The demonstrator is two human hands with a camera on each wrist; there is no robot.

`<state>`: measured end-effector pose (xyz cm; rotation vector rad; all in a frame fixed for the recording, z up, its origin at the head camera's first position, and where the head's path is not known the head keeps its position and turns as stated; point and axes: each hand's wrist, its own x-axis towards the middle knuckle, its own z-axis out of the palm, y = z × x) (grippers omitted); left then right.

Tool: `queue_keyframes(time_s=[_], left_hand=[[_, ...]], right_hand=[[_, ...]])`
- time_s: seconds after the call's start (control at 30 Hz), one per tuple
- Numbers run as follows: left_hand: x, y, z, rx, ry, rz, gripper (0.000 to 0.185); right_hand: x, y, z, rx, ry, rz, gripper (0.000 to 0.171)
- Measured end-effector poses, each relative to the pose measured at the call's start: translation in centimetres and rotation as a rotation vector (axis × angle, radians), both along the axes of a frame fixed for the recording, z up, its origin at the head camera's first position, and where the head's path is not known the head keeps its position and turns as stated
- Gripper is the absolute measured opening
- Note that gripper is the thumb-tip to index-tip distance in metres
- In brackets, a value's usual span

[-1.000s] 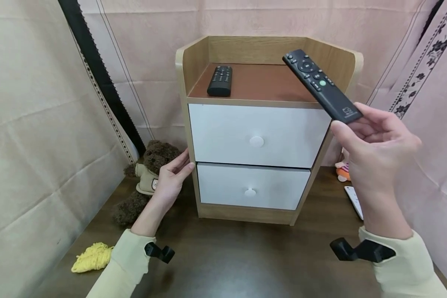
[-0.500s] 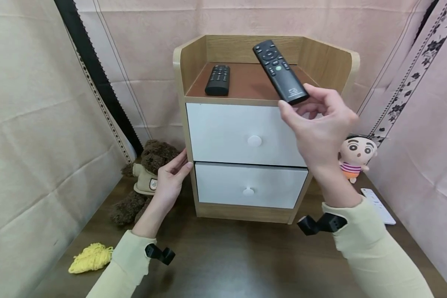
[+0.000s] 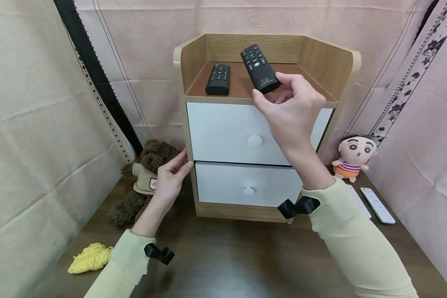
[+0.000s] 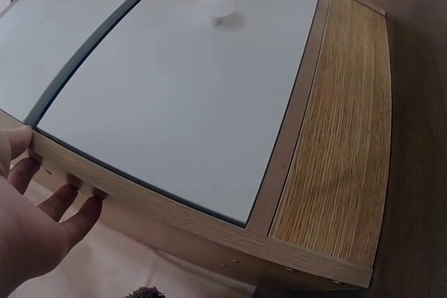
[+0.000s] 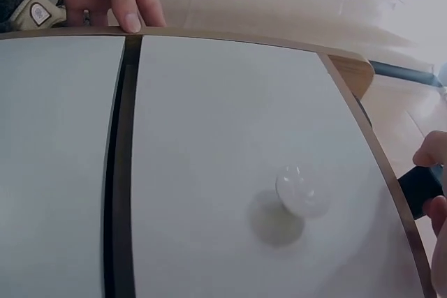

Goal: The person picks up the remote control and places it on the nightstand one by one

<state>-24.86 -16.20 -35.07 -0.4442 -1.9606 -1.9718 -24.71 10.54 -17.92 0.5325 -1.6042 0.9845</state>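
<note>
In the head view, my right hand [image 3: 294, 105] pinches the lower end of a black remote control [image 3: 260, 70] between thumb and fingers, its far end tipped up over the brown top shelf of a small wooden cabinet [image 3: 242, 212]. A second black remote [image 3: 218, 79] lies at the shelf's left. The held remote's dark end [image 5: 421, 190] shows at the right edge of the right wrist view. My left hand [image 3: 171, 176] rests against the cabinet's left side. In the left wrist view its fingers [image 4: 82, 220] touch the side panel, thumb at the front edge.
Two white drawers with round knobs [image 3: 255, 140] front the cabinet. A brown teddy bear [image 3: 146, 185] and yellow yarn [image 3: 91, 258] are on the left. A plush doll [image 3: 352, 159] and a white remote [image 3: 378, 205] stand right; another white object [image 3: 360, 203] is partly behind my sleeve.
My right hand has carried the black remote left and inward, from right of the cabinet to over the shelf near the other remote. The left hand stays on the cabinet's side.
</note>
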Motion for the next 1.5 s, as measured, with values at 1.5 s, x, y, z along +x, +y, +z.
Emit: queue_keyframes(time_s=[1.5], left_hand=[[-0.1,-0.1,-0.1,-0.022,0.027,0.016,0.049]], right_hand=[[0.4,-2.5,3.8,0.249,-0.523,-0.293,0.042]])
